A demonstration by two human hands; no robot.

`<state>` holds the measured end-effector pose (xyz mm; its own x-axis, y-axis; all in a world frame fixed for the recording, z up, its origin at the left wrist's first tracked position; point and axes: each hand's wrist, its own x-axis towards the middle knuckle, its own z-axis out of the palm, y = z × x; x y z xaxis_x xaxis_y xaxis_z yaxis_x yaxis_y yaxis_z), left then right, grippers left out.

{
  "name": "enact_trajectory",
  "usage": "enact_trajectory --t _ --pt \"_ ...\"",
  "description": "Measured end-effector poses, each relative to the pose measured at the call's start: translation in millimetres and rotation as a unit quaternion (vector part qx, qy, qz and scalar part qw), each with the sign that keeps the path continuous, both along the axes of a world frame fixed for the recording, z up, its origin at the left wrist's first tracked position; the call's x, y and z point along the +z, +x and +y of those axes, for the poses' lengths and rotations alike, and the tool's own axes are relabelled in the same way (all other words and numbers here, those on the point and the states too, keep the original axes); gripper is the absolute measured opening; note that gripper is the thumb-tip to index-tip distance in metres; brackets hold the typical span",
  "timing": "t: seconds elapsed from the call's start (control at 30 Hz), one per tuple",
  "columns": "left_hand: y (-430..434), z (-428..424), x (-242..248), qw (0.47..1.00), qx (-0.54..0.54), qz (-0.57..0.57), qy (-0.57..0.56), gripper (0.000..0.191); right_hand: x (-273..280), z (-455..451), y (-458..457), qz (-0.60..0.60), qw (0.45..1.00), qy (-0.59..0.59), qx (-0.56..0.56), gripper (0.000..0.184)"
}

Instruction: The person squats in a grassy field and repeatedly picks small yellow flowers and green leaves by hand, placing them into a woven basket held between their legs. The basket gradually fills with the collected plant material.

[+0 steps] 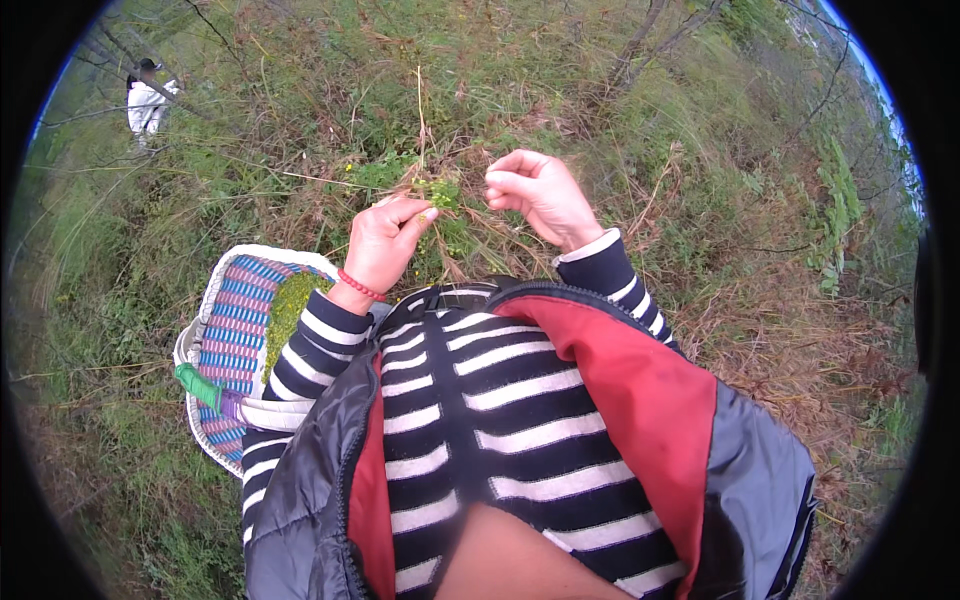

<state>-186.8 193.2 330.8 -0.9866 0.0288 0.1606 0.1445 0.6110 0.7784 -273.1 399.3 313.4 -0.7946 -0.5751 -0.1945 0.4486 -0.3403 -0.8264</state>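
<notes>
In front of me my left hand (381,247), with a red bead bracelet (361,286) at the wrist, pinches a small green sprig with yellow-green buds (442,195) between thumb and forefinger. To its right, apart from the sprig, is my right hand (546,201). Its fingers are curled in towards the thumb, and I see nothing between them. A woven basket (232,330) in blue, pink and white hangs by my left arm. Many small yellow-green buds (289,311) lie inside it, partly hidden behind my sleeve.
Dense grass and weeds (300,135) cover the slope all around. Thin bare branches (637,45) rise at the top right and upper left. A person in white clothing and a dark cap (146,105) stands farther off at the upper left. My open jacket (637,360) hangs at both sides.
</notes>
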Motion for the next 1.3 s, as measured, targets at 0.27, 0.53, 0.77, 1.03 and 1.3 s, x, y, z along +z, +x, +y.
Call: enact_trajectory --t 0.27,0.53,0.77,1.03,1.3 --pt "-3.7 0.7 -5.2 0.999 0.017 -0.027 0.021 0.016 -16.8 -11.4 -5.5 -0.122 0.982 -0.133 0.057 0.023" --pt "-11.4 2.1 -10.7 1.000 0.006 -0.021 0.013 0.015 12.9 -34.5 -9.9 0.113 0.982 0.073 0.135 0.022" --pt "-20.6 -0.8 -17.4 0.930 0.016 -0.144 0.337 0.018 4.5 -24.8 -32.2 0.001 0.997 -0.013 0.079 0.015" --pt "-24.6 -13.4 -14.2 0.817 0.039 -0.177 0.547 0.015 14.7 -13.2 -39.2 0.133 0.987 0.082 -0.021 0.015" --pt "-29.4 6.4 -17.8 0.854 0.011 -0.127 0.505 0.018 23.4 -33.3 -6.5 0.062 0.995 0.036 0.073 0.016"
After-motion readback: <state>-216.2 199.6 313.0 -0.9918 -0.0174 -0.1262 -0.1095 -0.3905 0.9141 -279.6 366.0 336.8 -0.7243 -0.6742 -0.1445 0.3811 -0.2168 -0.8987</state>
